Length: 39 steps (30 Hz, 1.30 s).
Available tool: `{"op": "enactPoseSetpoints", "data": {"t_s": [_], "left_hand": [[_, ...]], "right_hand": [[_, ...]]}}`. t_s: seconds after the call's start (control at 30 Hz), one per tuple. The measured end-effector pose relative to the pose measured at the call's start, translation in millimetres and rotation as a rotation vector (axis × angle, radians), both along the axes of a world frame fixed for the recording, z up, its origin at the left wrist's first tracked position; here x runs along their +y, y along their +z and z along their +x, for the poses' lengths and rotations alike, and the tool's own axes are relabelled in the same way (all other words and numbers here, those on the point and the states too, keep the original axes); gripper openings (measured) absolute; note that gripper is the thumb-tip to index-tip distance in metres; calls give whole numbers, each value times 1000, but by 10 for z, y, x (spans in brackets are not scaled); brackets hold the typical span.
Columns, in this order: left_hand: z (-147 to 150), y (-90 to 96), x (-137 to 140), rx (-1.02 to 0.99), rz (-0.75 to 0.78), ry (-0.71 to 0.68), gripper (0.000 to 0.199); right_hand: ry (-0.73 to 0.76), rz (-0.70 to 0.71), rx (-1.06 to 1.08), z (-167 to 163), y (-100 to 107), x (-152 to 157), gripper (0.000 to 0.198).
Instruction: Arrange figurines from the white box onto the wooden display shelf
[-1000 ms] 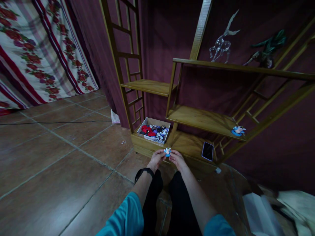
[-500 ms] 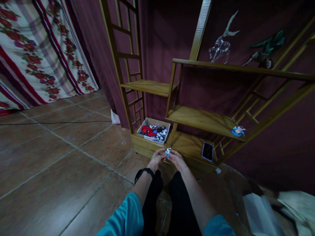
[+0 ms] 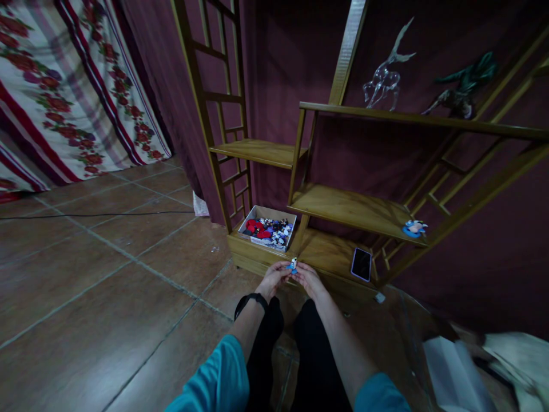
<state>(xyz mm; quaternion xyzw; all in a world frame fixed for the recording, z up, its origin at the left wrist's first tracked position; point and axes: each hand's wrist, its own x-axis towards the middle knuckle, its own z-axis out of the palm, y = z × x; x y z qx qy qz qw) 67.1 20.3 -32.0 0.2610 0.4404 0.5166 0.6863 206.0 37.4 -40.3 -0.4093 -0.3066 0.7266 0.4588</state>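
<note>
A small white-and-blue figurine (image 3: 293,265) is pinched between the fingertips of both hands, just in front of the cabinet's low base. My left hand (image 3: 274,278) grips its left side, and my right hand (image 3: 307,278) grips its right side. Beyond the hands, a cardboard box (image 3: 245,226) on the base holds many small figures in red, white, black and purple. A similar figurine on a blue base (image 3: 414,228) stands at the right end of the middle shelf (image 3: 347,207).
A phone (image 3: 361,264) lies on the low shelf at the right. Higher up stand a clear deer ornament (image 3: 384,83) and a dark green sculpture (image 3: 465,86). A cable (image 3: 107,214) crosses the tiled floor. At lower right is a white box-like object (image 3: 457,372).
The figurine has turned slightly between the fingertips. Both hands stay in nearly the same place.
</note>
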Motion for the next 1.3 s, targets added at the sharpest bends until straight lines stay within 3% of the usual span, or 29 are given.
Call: {"op": "enactPoseSetpoints", "data": {"t_s": [0.3,0.7,1.03,1.3], "left_hand": [[7,23,-12,5,-28,98,19],[7,-17,18,-37,-30,210,17],[-3,-78,49,-52,-17,191,18],[-17,-57,50,-33,-13,88,24]], "right_hand": [[-6,-2,-36,6,-10,9,25],[4,1,-44,-1,8,-4,21],[26,13,-75,-8,31,-20,23],[48,35,-71,-12,50,-44,26]]}}
